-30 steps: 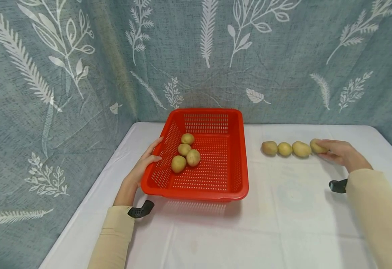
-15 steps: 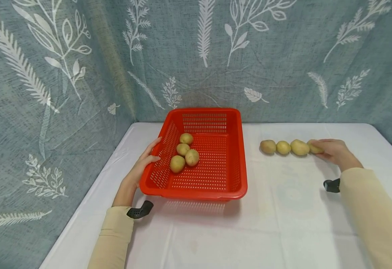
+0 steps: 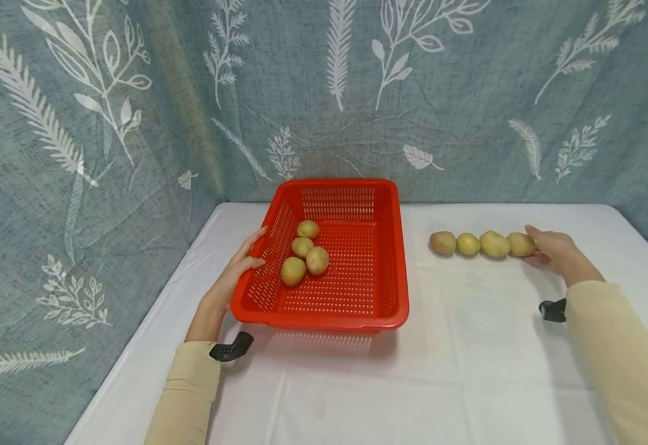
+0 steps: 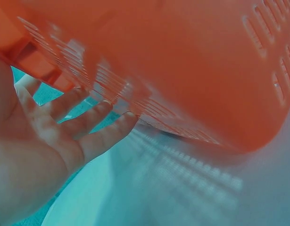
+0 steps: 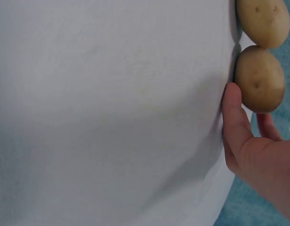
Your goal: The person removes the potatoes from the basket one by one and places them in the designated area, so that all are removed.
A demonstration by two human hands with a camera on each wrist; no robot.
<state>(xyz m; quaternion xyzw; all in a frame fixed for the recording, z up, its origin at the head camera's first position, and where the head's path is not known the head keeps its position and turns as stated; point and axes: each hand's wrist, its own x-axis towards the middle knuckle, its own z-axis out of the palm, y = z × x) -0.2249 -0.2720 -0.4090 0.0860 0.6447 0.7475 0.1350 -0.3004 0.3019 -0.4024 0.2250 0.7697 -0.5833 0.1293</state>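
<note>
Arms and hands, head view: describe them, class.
The left sleeve and right sleeve are plain beige. A black device shows at each wrist, the left one with small holes. The left hand and right hand wear no gloves.

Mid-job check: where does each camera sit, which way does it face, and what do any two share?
Head: worn on the head, facing forward and down at the basket and a row of four potatoes; left hand, right hand and both sleeves show.
Left wrist: worn there, facing the basket's slotted outer wall; the left hand shows.
Right wrist: worn there, facing the white cloth and two potatoes; the right hand shows.
Shared: head and right wrist both see the right hand and the end potato beside it.
</note>
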